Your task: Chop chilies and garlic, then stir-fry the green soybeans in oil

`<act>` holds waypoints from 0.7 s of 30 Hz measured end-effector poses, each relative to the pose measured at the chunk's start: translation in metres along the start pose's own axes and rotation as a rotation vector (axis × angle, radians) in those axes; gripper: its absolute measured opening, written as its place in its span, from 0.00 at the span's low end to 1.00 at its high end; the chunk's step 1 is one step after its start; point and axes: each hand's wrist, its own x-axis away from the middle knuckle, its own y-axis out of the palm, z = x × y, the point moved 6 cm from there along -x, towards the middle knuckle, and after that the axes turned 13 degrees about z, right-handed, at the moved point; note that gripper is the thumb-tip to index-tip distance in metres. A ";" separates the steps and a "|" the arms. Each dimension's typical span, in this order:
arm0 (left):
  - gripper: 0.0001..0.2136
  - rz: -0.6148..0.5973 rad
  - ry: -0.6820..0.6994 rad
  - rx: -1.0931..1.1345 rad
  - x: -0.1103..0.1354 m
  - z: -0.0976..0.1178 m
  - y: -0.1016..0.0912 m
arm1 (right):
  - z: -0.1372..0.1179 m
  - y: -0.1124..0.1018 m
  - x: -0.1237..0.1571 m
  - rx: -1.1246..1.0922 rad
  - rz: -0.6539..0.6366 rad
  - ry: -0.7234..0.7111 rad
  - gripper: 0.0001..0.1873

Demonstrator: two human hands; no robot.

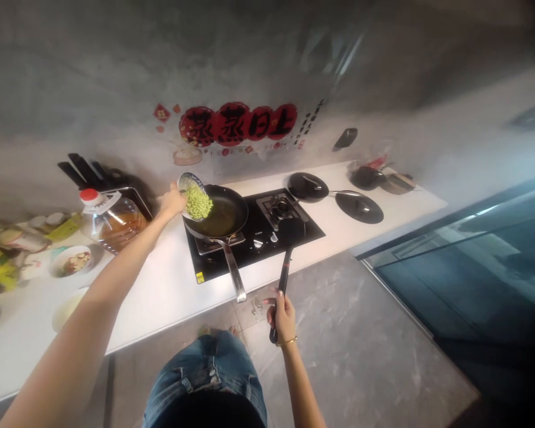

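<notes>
Left hand [173, 203] grips tilted bowl [188, 180] of small green pieces [198, 203] over left side of pan [232, 202]; fingers partly hidden. Right hand [284, 316] clasps spatula [285, 274], dark head indistinct against black stove [214, 266].

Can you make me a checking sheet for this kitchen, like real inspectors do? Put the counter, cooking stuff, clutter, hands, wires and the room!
Surface: white counter with a black gas hob set in it.
Job's things: patterned bowl of small green pieces, tipped at the left edge of the pan; the pan sits over the left burner.
Clutter: red-capped bottle, black-handled knives and other food items at left; dark lid at right.
Left hand: fingers holding the patterned bowl.
Right hand: fingers around the handle of a black turner.
Cables: nothing seen.
Surroundings: grey wall with red decorations; grey floor.
</notes>
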 end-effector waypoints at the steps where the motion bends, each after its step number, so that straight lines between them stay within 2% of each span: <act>1: 0.28 -0.003 0.038 -0.072 -0.004 0.007 0.006 | 0.001 -0.004 0.002 -0.003 0.010 0.004 0.40; 4: 0.31 -0.013 0.151 -0.204 -0.008 0.026 0.021 | 0.004 -0.014 0.011 -0.012 0.028 0.013 0.39; 7: 0.31 -0.015 0.303 -0.268 -0.005 0.045 0.027 | 0.008 -0.019 0.022 -0.018 0.034 0.020 0.38; 14: 0.26 0.058 0.593 -0.280 0.018 0.084 0.013 | 0.018 -0.018 0.041 -0.020 0.013 0.029 0.38; 16: 0.26 0.085 0.603 -0.272 0.023 0.090 0.004 | 0.019 -0.016 0.043 -0.025 -0.011 0.031 0.37; 18: 0.27 0.115 0.547 -0.265 0.024 0.091 -0.007 | 0.017 -0.015 0.044 -0.032 -0.037 0.035 0.38; 21: 0.29 0.167 0.325 -0.151 0.020 0.074 -0.029 | 0.009 -0.016 0.043 -0.052 -0.072 0.043 0.39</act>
